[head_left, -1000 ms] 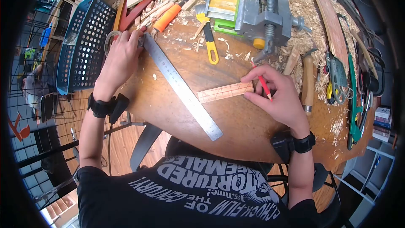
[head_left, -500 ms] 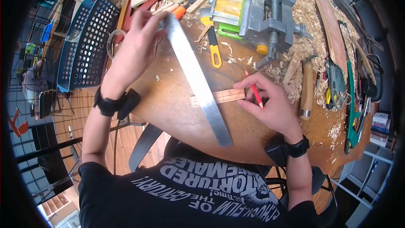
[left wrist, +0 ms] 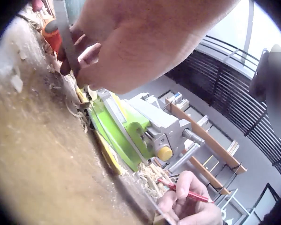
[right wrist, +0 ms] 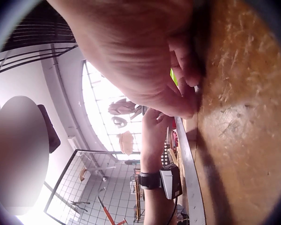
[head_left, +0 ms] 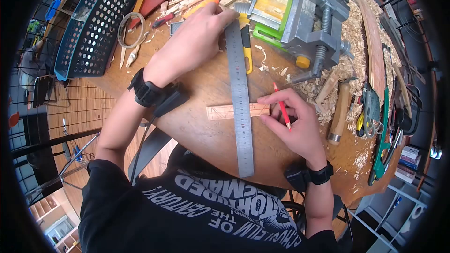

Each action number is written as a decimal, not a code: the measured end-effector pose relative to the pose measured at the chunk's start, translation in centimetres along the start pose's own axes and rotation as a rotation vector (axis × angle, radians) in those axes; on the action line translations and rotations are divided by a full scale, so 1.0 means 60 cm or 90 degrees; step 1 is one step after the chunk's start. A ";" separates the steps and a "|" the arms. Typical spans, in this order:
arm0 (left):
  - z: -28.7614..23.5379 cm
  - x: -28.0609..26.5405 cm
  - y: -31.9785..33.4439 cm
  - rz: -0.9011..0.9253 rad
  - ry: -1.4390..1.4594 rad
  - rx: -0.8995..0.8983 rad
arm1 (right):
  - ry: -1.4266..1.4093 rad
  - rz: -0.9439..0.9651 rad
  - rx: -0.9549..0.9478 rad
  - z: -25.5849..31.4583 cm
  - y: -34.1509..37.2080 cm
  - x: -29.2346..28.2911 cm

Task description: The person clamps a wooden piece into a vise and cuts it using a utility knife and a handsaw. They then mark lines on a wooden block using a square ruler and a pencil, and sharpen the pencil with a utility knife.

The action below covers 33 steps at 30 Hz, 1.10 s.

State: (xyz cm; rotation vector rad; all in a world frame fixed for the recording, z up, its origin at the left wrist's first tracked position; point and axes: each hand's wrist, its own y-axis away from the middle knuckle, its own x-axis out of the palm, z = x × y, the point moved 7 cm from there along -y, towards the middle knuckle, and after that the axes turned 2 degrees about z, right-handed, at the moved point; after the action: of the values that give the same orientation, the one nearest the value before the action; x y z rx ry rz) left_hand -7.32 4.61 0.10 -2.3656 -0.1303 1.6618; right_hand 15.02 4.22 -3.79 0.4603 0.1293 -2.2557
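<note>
Left hand (head_left: 198,35) pinches the steel ruler (head_left: 240,96) at its far end. Right hand (head_left: 301,124) grips a wood strip (head_left: 220,112) and pencil (head_left: 283,108)

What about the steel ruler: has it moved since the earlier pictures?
Yes: in the head view, the upper end of the steel ruler has shifted right, nearer the bench vise; the ruler now crosses the marked wooden strip.

From my remote station, I saw a long steel ruler (head_left: 240,98) crossing over a short wooden strip (head_left: 219,113) marked with dark lines. The strip lay on the bench (head_left: 201,136), its right end pinched by the right hand (head_left: 302,124), which also held a slanted red pencil (head_left: 283,111).
</note>
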 end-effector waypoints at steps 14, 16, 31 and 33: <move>0.008 0.008 -0.027 0.081 0.084 -0.151 | -0.014 0.051 0.052 -0.001 0.000 0.010; 0.015 0.014 -0.025 0.096 0.093 -0.142 | -0.030 0.005 0.011 0.002 -0.002 0.006; 0.022 0.029 -0.009 0.090 0.241 -0.189 | -0.031 0.011 0.023 0.008 -0.001 0.016; 0.019 0.022 -0.010 0.106 0.229 -0.208 | -0.020 0.021 0.030 0.009 -0.001 0.017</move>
State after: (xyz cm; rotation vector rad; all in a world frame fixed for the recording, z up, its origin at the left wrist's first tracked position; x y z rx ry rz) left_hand -7.86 5.66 -1.34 -2.9530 -0.1514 1.3294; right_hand 14.23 3.41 -3.67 0.4484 0.0522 -2.2358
